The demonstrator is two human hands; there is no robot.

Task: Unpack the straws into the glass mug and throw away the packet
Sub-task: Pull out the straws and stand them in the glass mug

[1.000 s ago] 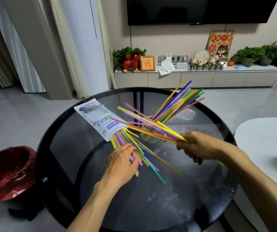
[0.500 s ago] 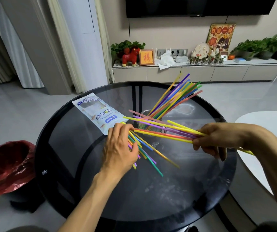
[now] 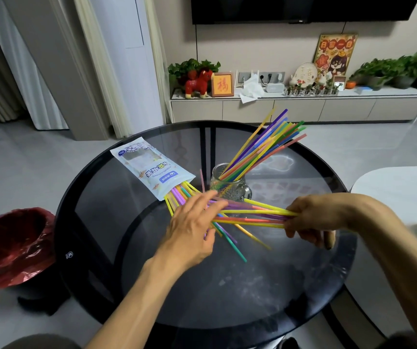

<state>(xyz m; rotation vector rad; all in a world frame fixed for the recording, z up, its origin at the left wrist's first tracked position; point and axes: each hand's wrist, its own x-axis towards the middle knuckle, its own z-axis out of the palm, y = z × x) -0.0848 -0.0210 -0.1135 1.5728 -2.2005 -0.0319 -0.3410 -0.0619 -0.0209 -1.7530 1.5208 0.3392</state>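
A glass mug (image 3: pixel 230 188) stands mid-table with a fan of coloured straws (image 3: pixel 265 144) leaning out to the upper right. The white and blue packet (image 3: pixel 149 170) lies flat to its left, more straws (image 3: pixel 177 196) sticking out of its open end. My right hand (image 3: pixel 313 219) is shut on a bundle of straws (image 3: pixel 255 215) held level in front of the mug. My left hand (image 3: pixel 194 227) rests on the bundle's other ends, fingers spread over them. A few loose straws (image 3: pixel 237 248) lie on the glass beneath.
The round dark glass table (image 3: pixel 227 285) has a black rim. A bin with a red liner (image 3: pixel 8 245) stands on the floor at the left. A white table edge (image 3: pixel 399 187) sits at the right. A low cabinet with ornaments lines the far wall.
My right hand has drawn its bundle to the right and lowered it level. My left hand slid up and right over the straw ends near the packet's mouth.
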